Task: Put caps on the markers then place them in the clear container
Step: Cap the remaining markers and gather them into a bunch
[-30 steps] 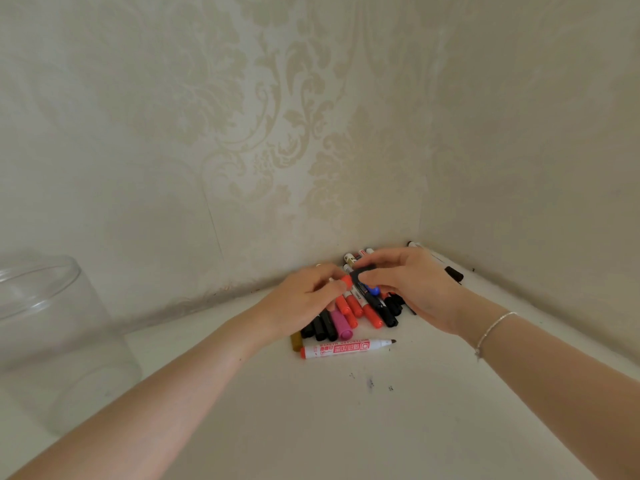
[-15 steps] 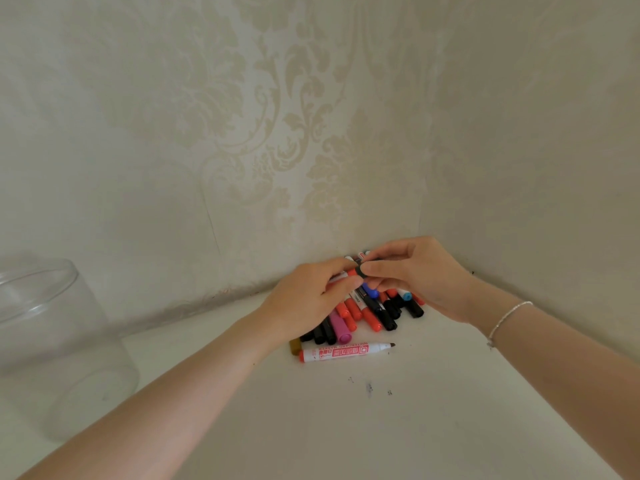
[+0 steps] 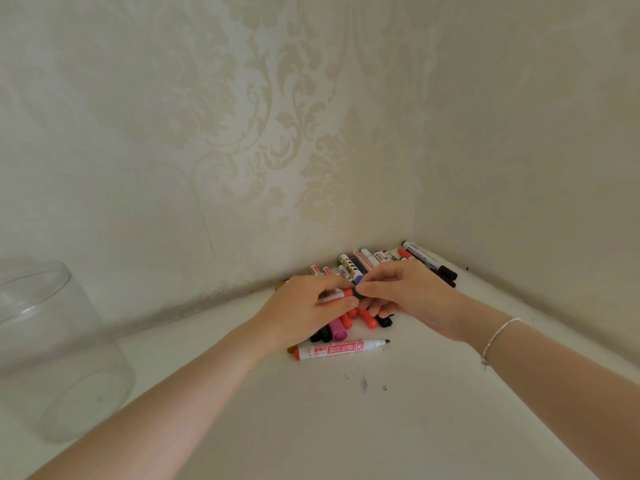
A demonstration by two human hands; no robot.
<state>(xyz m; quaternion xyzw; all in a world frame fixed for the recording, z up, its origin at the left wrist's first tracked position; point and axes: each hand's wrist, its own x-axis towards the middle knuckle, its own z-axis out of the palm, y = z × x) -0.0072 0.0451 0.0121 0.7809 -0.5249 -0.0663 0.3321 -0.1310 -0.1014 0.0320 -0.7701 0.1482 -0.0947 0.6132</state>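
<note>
red marker (image 3: 337,295) pinched in left hand (image 3: 304,311); right hand (image 3: 412,294) grips one dark cap (image 3: 359,296); one clear container (image 3: 52,348)

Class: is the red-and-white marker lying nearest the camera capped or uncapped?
Uncapped: the marker lies with its dark tip bare.

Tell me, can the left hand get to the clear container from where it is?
Probably yes. The clear container stands open-topped at the far left with bare surface between, but the left hand is busy holding a marker.

Soft, even, warm-tinted light, faint shadows, wide-angle bending at the edges, slightly soft focus.
</note>
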